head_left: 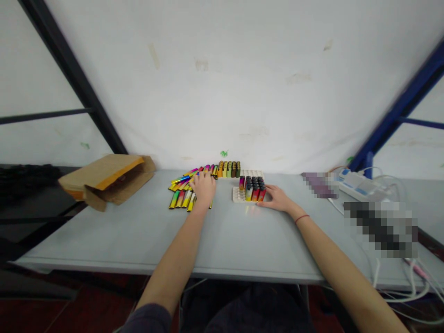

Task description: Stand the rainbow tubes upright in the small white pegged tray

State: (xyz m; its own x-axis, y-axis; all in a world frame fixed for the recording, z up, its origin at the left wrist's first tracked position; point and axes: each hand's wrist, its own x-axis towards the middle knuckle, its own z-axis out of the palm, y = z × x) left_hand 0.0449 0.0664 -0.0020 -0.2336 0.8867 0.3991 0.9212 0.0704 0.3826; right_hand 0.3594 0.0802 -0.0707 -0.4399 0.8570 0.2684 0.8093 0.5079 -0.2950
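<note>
My left hand [204, 187] rests over a spread of shiny, multicoloured lighter-like sticks [179, 199]; its fingertips are among them, and what they hold, if anything, is hidden. My right hand [277, 199] has its fingers apart at the right side of a white holed tray [238, 196]. Several dark-topped, lighter-like pieces [255, 189] stand upright in that tray's right part, with one purple piece [242, 182] apart at its back left. Behind, a row of yellow to brown upright pieces [229, 169] stands beside a second white holed tray [252, 174].
An open cardboard box [107, 178] lies at the left of the grey table [236, 245]. On the right are a white power strip [360, 184], cables and blurred-out items. A white wall [222, 83] rises behind, with a blue metal frame [391, 118] at right.
</note>
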